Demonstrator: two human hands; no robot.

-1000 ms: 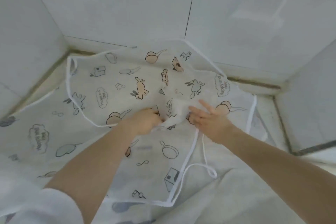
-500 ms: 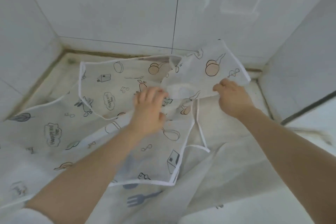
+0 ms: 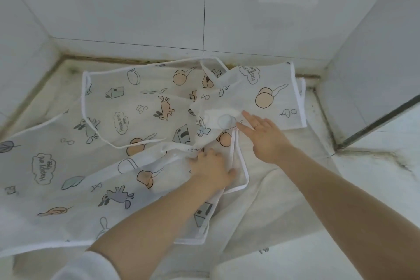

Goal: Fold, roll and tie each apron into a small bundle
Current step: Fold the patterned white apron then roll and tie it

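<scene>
The right flap of the apron (image 3: 145,107) now lies turned out flat toward the right wall (image 3: 375,57); half a second ago the right hand (image 3: 264,138) held that flap lifted in a pinch, and it has since let go. That hand now rests on the cloth near the pale round patch (image 3: 225,120), fingers (image 3: 246,117) straight and slightly spread, pressing rather than gripping. The left hand (image 3: 211,170) has dropped from the middle of the apron to the lower fold, beside the white tie (image 3: 241,161). It lies palm down on the cloth; its fingertips are blurred, so I cannot tell whether they pinch the fabric or only press it. I judge this to be spreading and smoothing before the first fold, so the task is barely begun: no roll, no knot yet.

The apron lies on the worktop (image 3: 363,188), over a second printed sheet (image 3: 45,166) on the left and a plain white cloth (image 3: 261,211) below. Its far hem runs close along the back wall (image 3: 204,7), and the right hem sits near the corner by the right wall. There is little spare room on those two sides. Open surface lies on the near right, so a fold would best come toward the person.
</scene>
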